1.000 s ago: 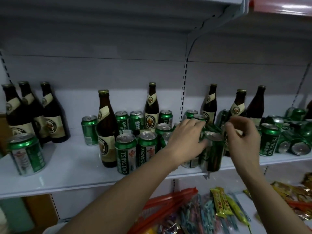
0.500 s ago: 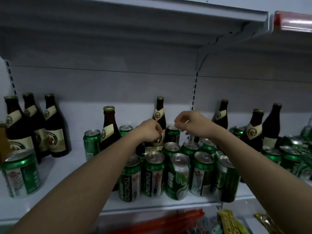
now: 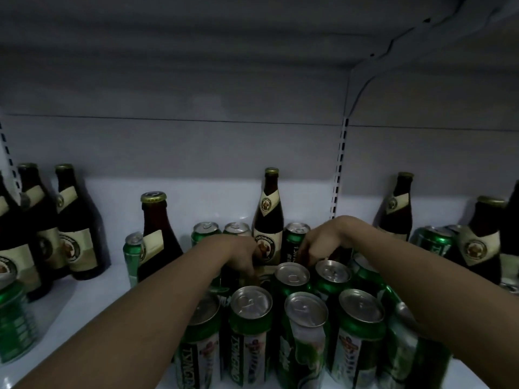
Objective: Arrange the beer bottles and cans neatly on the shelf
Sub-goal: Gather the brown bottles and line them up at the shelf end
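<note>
Reaching deeper since a moment ago, our left hand (image 3: 241, 255) and right hand (image 3: 323, 242) now dip behind the front cans (image 3: 306, 329) toward the shelf's (image 3: 84, 310) back edge; grips hidden, so we cannot tell.

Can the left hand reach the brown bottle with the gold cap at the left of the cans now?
Probably yes. The left hand is right beside that brown bottle, and nothing stands between them.

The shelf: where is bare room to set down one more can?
Bare shelf lies between the left bottles and the lone capped bottle. The can cluster in the middle, where both hands reach, is crowded.
</note>
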